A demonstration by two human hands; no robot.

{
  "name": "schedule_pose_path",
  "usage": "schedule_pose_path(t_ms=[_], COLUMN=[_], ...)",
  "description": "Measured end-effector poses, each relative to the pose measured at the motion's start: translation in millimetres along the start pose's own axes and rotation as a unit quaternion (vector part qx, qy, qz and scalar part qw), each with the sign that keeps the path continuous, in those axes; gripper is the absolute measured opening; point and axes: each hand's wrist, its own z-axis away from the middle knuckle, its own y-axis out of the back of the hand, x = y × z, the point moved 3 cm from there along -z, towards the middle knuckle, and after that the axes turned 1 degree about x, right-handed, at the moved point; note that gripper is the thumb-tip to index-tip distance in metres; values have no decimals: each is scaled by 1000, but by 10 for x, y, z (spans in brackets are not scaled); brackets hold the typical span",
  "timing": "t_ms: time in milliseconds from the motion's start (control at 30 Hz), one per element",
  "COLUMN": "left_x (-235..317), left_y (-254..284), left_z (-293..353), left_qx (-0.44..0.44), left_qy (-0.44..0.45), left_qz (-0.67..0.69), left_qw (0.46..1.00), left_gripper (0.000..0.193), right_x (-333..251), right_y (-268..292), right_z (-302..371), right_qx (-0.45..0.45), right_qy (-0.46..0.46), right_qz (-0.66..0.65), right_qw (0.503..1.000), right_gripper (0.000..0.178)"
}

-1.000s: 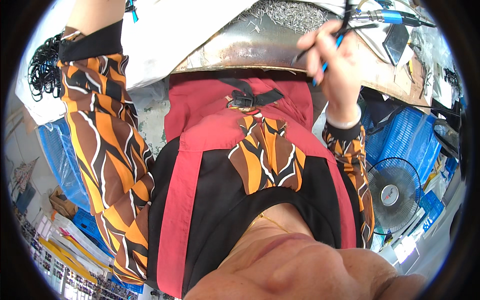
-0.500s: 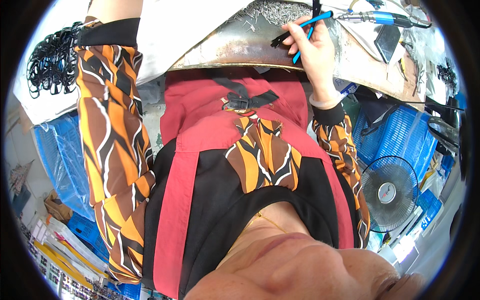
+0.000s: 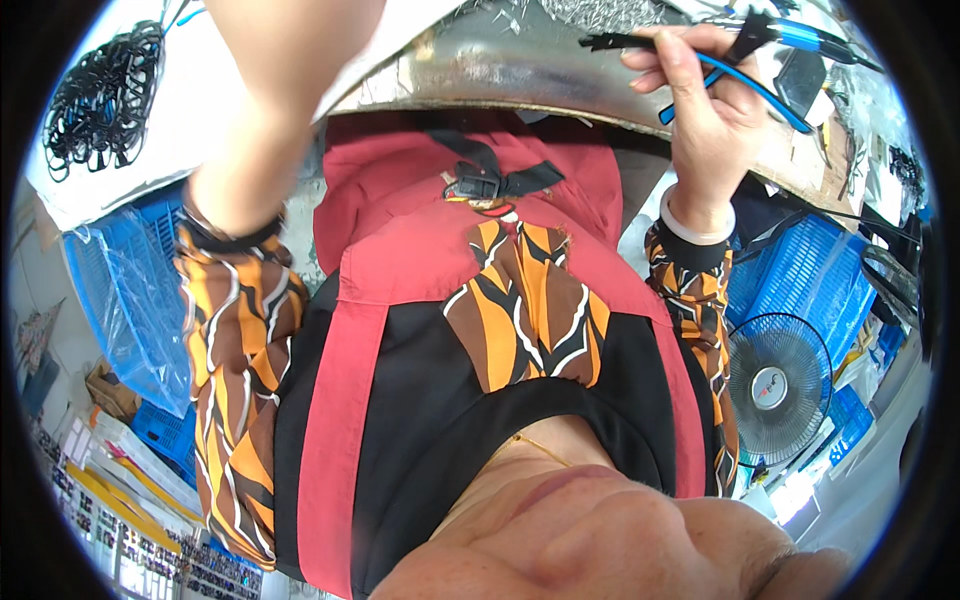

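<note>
My right hand point(image 3: 715, 100) is raised over the right part of the bench, its fingers closed round several slim eyeglass temples. A black temple point(image 3: 612, 42) sticks out to the left of the fingers, and a blue temple point(image 3: 765, 92) slants down to the right. Another dark piece point(image 3: 752, 36) rises behind the hand. On the left, my left hand point(image 3: 300, 45) is smeared by motion at the top edge, with its fingers out of the picture. A bundle of black eyeglass frames point(image 3: 100, 100) lies on the white cloth beyond my left arm.
Small metal pins point(image 3: 600, 12) are heaped on the metal tray point(image 3: 450, 75). A blue and silver handheld power tool point(image 3: 805, 38) lies at the far right. Blue crates point(image 3: 130, 290) stand on both sides, and a fan point(image 3: 775, 385) stands at the right.
My right hand has moved right with the temples, which have turned in the grip. My left forearm has swung inward, and its hand now partly shows at the top. A blue piece shows beside the frame bundle.
</note>
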Motion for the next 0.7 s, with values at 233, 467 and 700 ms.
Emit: schedule_pose_path(t_ms=[233, 467, 700], left_x=[410, 472, 534], left_y=[-458, -487, -567], left_z=[1766, 1747, 1693], left_qx=[-16, -45, -15], left_qy=[-24, 12, 25], left_qz=[43, 20, -10], left_qw=[999, 999, 1000], left_gripper=[74, 69, 60], right_x=[739, 785, 766], right_y=[-114, 7, 30], right_z=[-63, 53, 191], right_qx=[23, 12, -47], right_qy=[-204, -190, -153], right_qz=[14, -8, -29], right_qw=[979, 982, 987], right_gripper=[18, 14, 16])
